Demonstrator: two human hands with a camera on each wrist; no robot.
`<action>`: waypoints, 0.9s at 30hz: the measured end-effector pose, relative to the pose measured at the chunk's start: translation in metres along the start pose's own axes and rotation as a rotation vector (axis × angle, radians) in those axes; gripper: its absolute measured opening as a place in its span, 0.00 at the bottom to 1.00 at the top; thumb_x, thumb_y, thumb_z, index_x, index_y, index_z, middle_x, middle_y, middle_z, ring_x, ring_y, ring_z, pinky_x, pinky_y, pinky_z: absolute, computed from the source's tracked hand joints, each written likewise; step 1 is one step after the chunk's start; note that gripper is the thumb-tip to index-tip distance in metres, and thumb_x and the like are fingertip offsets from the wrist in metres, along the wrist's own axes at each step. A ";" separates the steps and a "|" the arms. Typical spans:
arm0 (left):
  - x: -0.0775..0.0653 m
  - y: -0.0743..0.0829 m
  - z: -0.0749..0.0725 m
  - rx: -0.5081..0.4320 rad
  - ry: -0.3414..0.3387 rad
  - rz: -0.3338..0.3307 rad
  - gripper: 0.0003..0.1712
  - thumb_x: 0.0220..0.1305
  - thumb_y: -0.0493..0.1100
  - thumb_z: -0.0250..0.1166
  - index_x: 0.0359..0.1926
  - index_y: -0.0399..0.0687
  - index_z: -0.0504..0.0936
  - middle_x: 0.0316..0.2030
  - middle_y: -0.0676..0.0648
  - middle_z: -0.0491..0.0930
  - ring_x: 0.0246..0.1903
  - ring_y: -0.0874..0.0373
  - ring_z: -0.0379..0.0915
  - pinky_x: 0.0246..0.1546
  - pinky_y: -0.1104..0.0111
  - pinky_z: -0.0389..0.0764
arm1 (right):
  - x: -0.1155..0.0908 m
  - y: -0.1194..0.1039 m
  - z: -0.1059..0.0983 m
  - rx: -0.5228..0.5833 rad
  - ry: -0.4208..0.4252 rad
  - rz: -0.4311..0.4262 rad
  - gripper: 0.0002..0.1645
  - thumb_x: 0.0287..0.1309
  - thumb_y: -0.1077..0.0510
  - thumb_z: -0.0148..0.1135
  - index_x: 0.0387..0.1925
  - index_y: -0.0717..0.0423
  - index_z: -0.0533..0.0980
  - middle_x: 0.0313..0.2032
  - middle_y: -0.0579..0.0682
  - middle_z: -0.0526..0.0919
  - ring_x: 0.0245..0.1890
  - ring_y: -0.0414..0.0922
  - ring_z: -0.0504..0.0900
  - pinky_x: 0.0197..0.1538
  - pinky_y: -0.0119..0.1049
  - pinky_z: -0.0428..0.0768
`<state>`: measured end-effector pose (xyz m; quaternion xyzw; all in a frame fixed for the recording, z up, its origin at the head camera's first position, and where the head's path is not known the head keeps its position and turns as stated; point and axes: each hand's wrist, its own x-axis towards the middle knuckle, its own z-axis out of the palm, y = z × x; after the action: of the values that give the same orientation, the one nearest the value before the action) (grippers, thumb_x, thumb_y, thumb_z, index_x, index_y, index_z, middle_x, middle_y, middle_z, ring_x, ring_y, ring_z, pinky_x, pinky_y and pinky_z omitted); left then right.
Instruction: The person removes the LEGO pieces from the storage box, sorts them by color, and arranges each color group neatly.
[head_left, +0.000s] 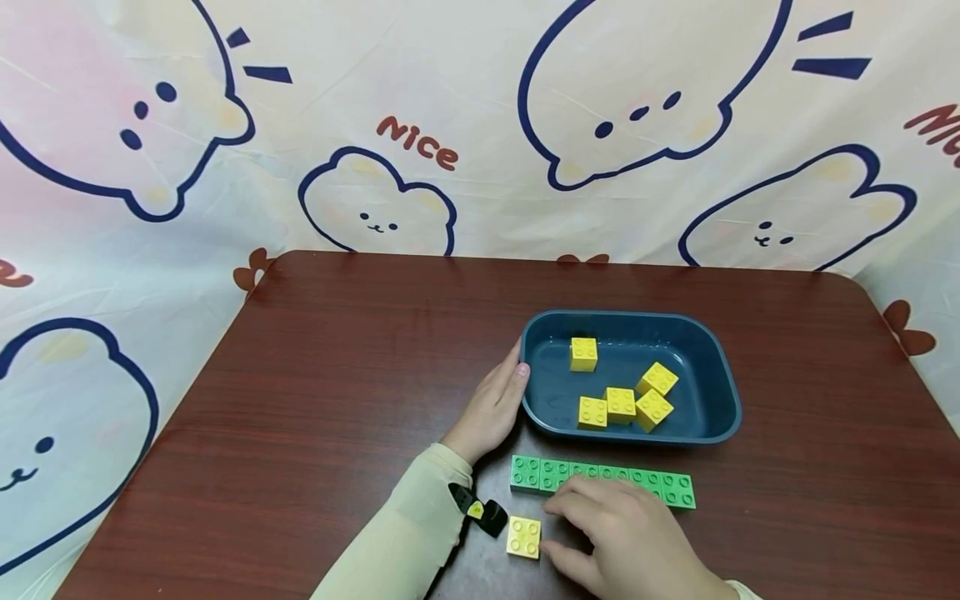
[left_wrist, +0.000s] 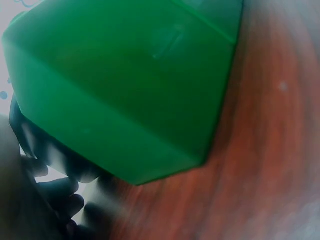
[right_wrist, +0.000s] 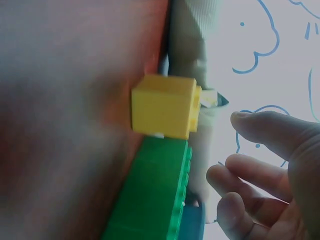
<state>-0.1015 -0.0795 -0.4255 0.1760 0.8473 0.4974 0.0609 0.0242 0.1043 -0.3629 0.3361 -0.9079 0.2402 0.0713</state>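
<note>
My left hand (head_left: 491, 404) rests against the left end of a dark blue tray (head_left: 697, 367), fingers along the wall and thumb by the rim. Near the table's front lies a single yellow toy brick (head_left: 523, 537), studs up. Just right of it my right hand (head_left: 626, 533) hovers with thumb and fingers spread, also over part of a row of green bricks (head_left: 540, 475). The right wrist view shows the fingertips apart from the yellow brick (right_wrist: 162, 107). In the left wrist view, the green row's end (left_wrist: 125, 95) fills much of the picture.
Several yellow bricks (head_left: 620, 404) lie inside the tray, one of them (head_left: 583, 354) apart from the rest. A brown wooden table (head_left: 360, 375) carries everything. Behind it hangs a printed cloth (head_left: 487, 75). A black band (head_left: 480, 510) sits on the left wrist.
</note>
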 end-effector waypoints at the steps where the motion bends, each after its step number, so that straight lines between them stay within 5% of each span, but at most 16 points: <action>1: 0.000 0.000 0.000 0.003 0.003 0.000 0.31 0.72 0.62 0.30 0.72 0.66 0.43 0.70 0.63 0.45 0.68 0.61 0.44 0.66 0.57 0.51 | 0.000 0.001 -0.002 -0.008 0.005 0.005 0.13 0.43 0.45 0.72 0.32 0.41 0.82 0.32 0.31 0.77 0.31 0.28 0.74 0.34 0.33 0.77; 21: 0.000 -0.002 0.003 0.045 0.028 0.034 0.31 0.73 0.60 0.31 0.73 0.60 0.43 0.70 0.59 0.47 0.68 0.57 0.47 0.65 0.57 0.52 | 0.009 0.029 -0.048 -0.215 0.098 0.050 0.17 0.36 0.45 0.75 0.33 0.41 0.82 0.32 0.33 0.79 0.28 0.30 0.74 0.32 0.33 0.78; 27: 0.000 -0.002 0.003 0.040 0.014 0.031 0.31 0.72 0.61 0.31 0.73 0.63 0.42 0.70 0.61 0.45 0.68 0.59 0.46 0.66 0.57 0.52 | 0.016 0.042 -0.053 -0.209 0.073 0.137 0.16 0.38 0.45 0.74 0.32 0.43 0.83 0.31 0.35 0.81 0.27 0.31 0.76 0.30 0.31 0.78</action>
<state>-0.1009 -0.0779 -0.4283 0.1866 0.8547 0.4823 0.0440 -0.0174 0.1483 -0.3286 0.2551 -0.9456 0.1604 0.1224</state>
